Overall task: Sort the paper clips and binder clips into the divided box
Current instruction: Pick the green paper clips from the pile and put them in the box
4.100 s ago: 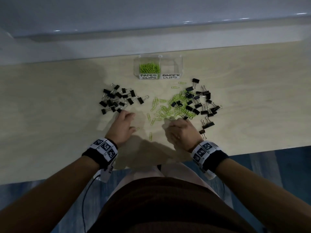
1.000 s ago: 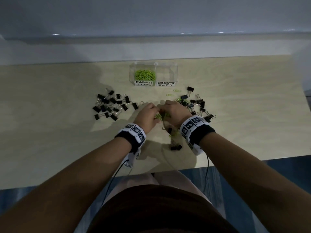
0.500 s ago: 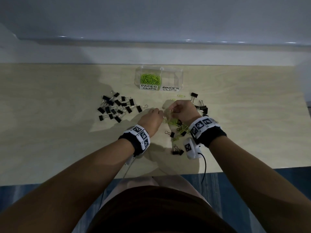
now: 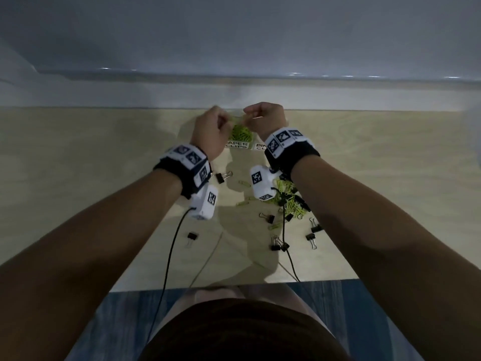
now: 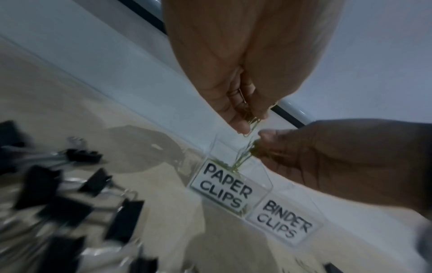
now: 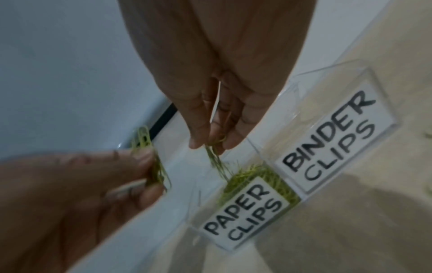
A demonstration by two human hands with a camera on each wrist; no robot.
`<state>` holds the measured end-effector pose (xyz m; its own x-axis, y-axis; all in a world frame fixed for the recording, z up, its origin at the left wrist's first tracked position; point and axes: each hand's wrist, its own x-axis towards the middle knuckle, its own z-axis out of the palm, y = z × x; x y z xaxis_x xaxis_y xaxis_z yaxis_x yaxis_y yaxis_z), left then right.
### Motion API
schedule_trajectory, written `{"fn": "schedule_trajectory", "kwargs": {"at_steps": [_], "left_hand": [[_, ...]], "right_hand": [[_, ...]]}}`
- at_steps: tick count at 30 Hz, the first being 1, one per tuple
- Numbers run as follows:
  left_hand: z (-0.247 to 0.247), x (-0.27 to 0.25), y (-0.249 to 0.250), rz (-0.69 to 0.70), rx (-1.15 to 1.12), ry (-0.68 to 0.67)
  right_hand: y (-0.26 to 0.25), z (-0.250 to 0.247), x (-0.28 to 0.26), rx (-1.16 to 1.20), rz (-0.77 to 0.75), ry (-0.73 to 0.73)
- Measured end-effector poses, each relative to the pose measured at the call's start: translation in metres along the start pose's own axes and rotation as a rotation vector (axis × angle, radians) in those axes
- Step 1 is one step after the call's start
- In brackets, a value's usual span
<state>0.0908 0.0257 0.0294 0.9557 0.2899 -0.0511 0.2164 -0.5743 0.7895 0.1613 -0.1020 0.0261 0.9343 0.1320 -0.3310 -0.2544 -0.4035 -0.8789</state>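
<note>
The clear divided box [image 6: 383, 96] stands at the table's far edge, partly hidden behind my hands in the head view. Its left compartment, labelled PAPER CLIPS [image 5: 224, 186], holds green paper clips [image 4: 240, 134]. The right one, labelled BINDER CLIPS [image 6: 327, 138], looks empty. My left hand [image 4: 223, 123] hovers over the left compartment and pinches a bunch of green paper clips [image 5: 251, 120]. My right hand [image 4: 250, 117] is beside it, pinching more green clips [image 6: 215, 144], with some blurred below its fingertips, trailing down to the pile in the compartment.
A heap of green paper clips mixed with binder clips [image 4: 291, 204] lies under my right wrist. Loose black binder clips [image 4: 276, 246] are scattered toward the table's front edge [image 4: 234, 285]. A group of black binder clips [image 5: 65, 203] lies left of the box. Camera cables [image 4: 169, 256] hang from both wrists.
Both hands have lifted off the mixed heap and moved forward to above the box's left compartment, carrying green paper clips.
</note>
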Motion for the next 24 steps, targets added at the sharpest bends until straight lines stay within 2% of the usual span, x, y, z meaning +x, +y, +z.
{"fn": "schedule_trajectory", "kwargs": {"at_steps": [3,6,9,11,13,15,17,18,20,24], "left_hand": [[0.009,0.026,0.005,0.014,0.065,0.006],[0.023,0.034,-0.002,0.076,0.206,-0.105],[0.033,0.023,-0.003,0.203,0.363,-0.193],[0.039,0.0,0.001,0.312,0.351,-0.214],[0.049,-0.035,0.004,0.355,0.305,-0.341],[0.061,-0.075,0.004,0.38,0.288,-0.555],[0.075,-0.106,0.0,0.41,0.308,-0.721],[0.081,-0.116,-0.002,0.416,0.327,-0.762],[0.092,-0.128,-0.007,0.415,0.351,-0.774],[0.1,-0.134,-0.012,0.455,0.399,-0.713]], "right_hand": [[0.01,-0.012,-0.002,0.03,0.013,-0.038],[0.028,-0.045,-0.021,0.072,-0.012,-0.032],[0.058,-0.084,-0.053,-0.174,-0.029,-0.013],[0.081,-0.105,-0.08,-0.398,-0.032,-0.058],[0.103,-0.113,-0.108,-0.515,-0.022,-0.15],[0.122,-0.112,-0.133,-0.56,-0.06,-0.215],[0.138,-0.106,-0.15,-0.586,-0.158,-0.207],[0.143,-0.102,-0.155,-0.604,-0.209,-0.185],[0.152,-0.093,-0.16,-0.627,-0.258,-0.132],[0.155,-0.079,-0.164,-0.627,-0.331,-0.049]]}}
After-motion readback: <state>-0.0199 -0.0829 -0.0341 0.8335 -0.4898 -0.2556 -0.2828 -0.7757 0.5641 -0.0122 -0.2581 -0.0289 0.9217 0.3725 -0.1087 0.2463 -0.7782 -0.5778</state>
